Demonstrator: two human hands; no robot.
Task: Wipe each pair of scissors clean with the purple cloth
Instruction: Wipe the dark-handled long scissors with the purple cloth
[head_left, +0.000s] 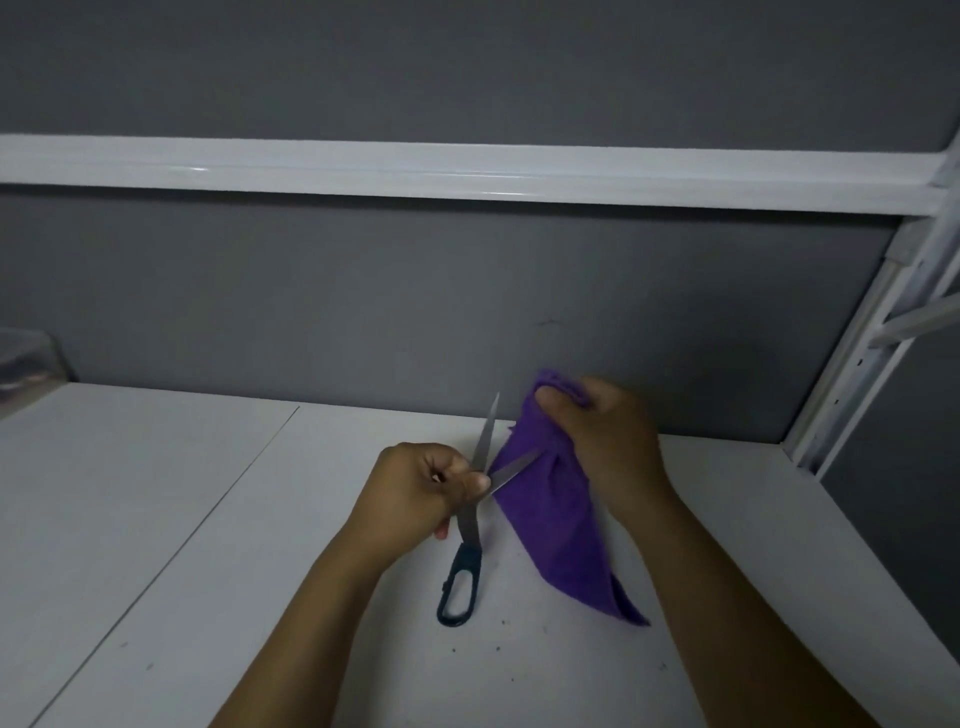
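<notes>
A pair of scissors (470, 525) with black handles is held above the white table, its blades spread apart. My left hand (415, 493) grips it near the pivot, hiding one handle; the other black loop hangs below toward me. One blade points up and away, the other points right into the purple cloth (556, 525). My right hand (602, 441) clutches the cloth's upper end and wraps it around that right blade's tip. The rest of the cloth hangs down to the table.
The white table (208, 545) has a seam running diagonally on the left and small dark specks near me. A grey partition wall stands behind. A clear container (26, 364) sits at the far left. A white metal rack upright (872, 364) stands on the right.
</notes>
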